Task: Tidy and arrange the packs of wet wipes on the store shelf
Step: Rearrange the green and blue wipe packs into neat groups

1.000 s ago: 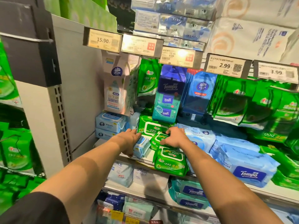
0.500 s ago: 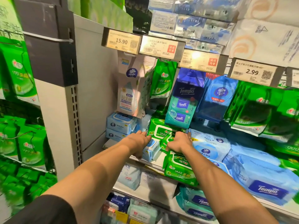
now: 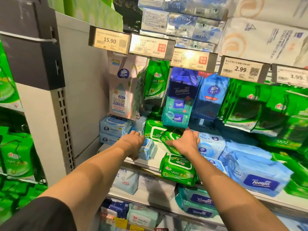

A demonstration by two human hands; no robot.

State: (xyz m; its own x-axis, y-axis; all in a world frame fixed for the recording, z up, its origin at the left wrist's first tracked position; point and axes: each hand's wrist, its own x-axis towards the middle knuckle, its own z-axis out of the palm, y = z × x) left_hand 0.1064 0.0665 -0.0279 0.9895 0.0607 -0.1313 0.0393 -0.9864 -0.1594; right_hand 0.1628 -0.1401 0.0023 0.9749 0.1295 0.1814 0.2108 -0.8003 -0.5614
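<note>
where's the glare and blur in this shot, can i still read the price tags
Head view: glare washes out the middle price tag, its digits barely legible; the 15.90 tag and 2.99 tag read fine. Head view: the right edge smears, so the 3.99 tag and hanging green packs are blurred. Wide-angle distortion tilts the shelf; both the left hand and right hand stay fairly sharp.

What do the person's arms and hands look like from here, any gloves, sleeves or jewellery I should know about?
Both forearms are bare from the elbow down. The left hand and the right hand wear no gloves, and no rings, watch or bracelet show on the visible sides. A dark, short black fabric sleeve covers the left upper arm at the bottom edge of the view. The right upper arm is out of view.
</note>
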